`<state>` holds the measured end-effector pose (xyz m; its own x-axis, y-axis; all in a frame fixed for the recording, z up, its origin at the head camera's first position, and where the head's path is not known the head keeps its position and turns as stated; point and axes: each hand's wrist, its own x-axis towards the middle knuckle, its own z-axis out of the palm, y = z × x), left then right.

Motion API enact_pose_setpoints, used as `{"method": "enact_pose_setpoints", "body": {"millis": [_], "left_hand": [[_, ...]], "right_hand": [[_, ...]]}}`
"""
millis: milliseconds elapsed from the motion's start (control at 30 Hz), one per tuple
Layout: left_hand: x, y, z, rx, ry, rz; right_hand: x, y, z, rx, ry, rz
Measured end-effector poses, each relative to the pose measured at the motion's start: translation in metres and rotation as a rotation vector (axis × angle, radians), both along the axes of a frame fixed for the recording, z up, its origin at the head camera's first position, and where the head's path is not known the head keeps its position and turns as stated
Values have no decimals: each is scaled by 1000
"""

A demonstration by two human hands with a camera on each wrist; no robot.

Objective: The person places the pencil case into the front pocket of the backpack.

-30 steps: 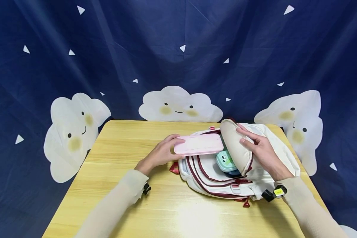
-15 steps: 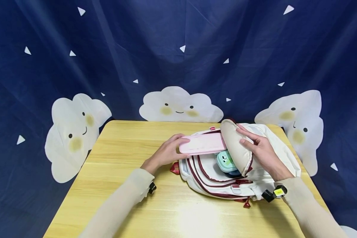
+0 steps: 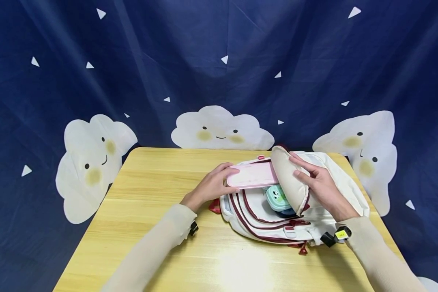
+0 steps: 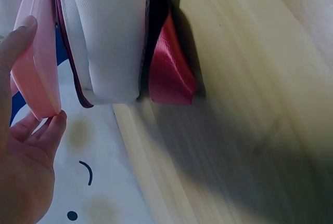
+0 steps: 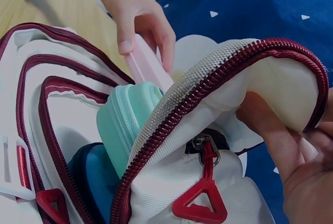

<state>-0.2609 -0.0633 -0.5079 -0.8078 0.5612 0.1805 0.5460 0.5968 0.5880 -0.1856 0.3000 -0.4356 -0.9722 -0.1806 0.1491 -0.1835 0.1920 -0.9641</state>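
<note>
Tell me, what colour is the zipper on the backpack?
Dark red; the zipper shows best in the right wrist view.

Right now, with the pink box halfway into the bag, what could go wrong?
1. The pink box is held only at its outer end by the left hand; it could tip or slip as it slides in.
2. The teal case already sits in the opening just below, so the box may jam against it or push it out.
3. The right hand alone holds the flap up; if it slips, the zipper edge could drop onto the box.
</note>
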Motion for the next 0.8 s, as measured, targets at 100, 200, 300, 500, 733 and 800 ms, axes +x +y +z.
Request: {"method": "enact_pose_setpoints", "body": {"millis": [100, 200, 300, 500, 733, 800], "left_hand": [[0, 5, 0, -7, 12, 1], [-1, 9, 1, -15, 17, -4], [-2, 13, 1, -24, 19, -4], [-2, 22, 3, -20, 9, 6], [-1, 34, 2, -37, 22, 9], [-2, 36, 3, -45, 27, 11]], "right_hand": [[-1, -1, -1, 3, 5, 2], [-1, -2, -1, 22, 10, -2], [-1, -2, 0, 41, 13, -7], [-2, -4, 0, 37, 16, -8], [-2, -5, 0, 49, 12, -16], [-2, -5, 0, 61, 9, -20]]}}
